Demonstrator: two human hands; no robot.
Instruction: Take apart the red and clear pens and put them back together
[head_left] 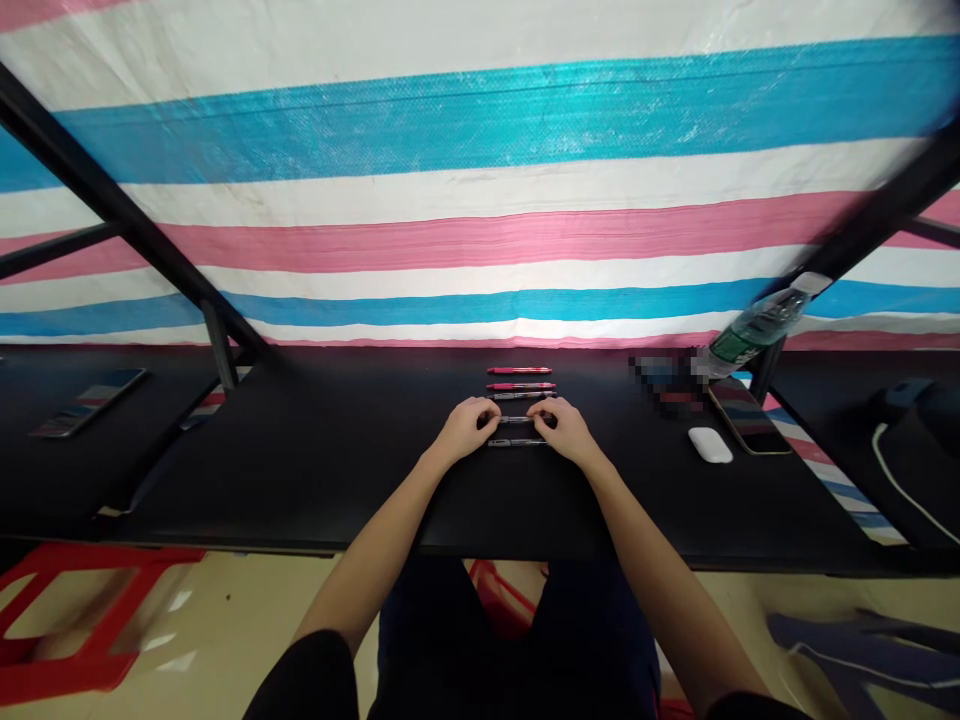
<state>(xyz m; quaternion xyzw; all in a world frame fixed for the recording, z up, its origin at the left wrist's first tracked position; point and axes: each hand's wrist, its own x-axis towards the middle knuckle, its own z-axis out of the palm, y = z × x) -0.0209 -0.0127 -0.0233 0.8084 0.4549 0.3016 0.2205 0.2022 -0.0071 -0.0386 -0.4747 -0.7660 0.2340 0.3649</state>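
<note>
Between my two hands lies a black-and-clear pen (pixel 514 420), level with the table edge. My left hand (pixel 468 426) pinches its left end and my right hand (pixel 564 428) pinches its right end. Closer to me, a second dark pen (pixel 517 442) lies parallel, its right tip partly behind my right hand. Just beyond my fingers is another dark pen (pixel 517 396). Past that, a red pen (pixel 521 386) lies close alongside it, and a further red pen (pixel 519 371) lies farthest away. All are roughly parallel on the black table (pixel 315 450).
On the right stand a tilted water bottle (pixel 757 325), a phone (pixel 748 418) and a white earbud case (pixel 710 445). Another phone (pixel 91 402) lies on the left table. Black metal posts (pixel 161 260) and a striped sheet (pixel 480 240) bound the table. A red stool (pixel 90 640) is lower left.
</note>
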